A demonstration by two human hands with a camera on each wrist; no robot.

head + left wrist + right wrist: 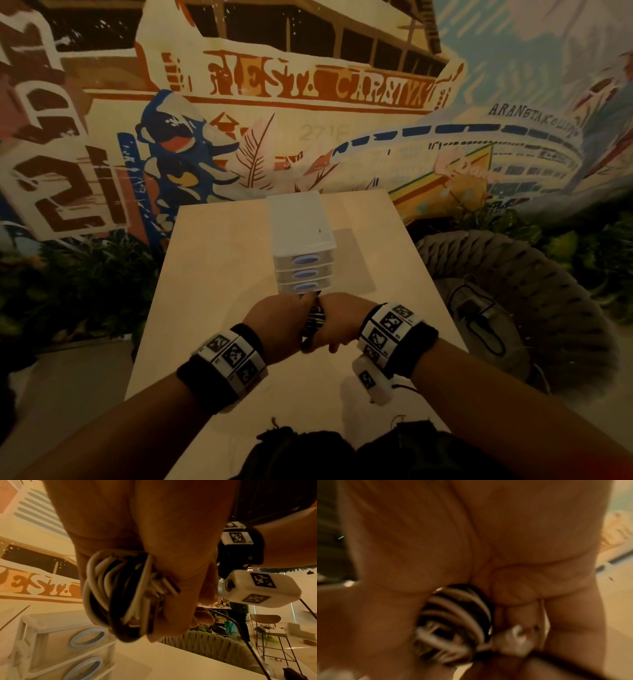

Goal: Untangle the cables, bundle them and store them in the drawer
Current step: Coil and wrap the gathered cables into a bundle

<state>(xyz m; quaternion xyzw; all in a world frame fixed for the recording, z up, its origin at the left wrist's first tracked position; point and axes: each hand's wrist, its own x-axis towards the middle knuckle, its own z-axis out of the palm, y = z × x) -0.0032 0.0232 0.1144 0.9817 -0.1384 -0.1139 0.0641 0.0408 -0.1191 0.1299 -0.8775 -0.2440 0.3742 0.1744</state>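
A coiled bundle of black and white cables (313,322) sits between my two hands, just above the table and in front of the drawer unit (301,240). My left hand (281,323) grips the bundle (120,595) from the left, fingers curled round it. From the right, my right hand (339,322) holds the same bundle (453,622), fingers wrapped against the coil. The white drawer unit has three stacked drawers with blue oval handles (306,274), all closed. The right wrist view is blurred.
The light wooden table (222,291) runs away from me toward a painted mural wall. A woven grey chair (513,291) stands right of the table with dark cables on its seat. Green plants line the floor on both sides.
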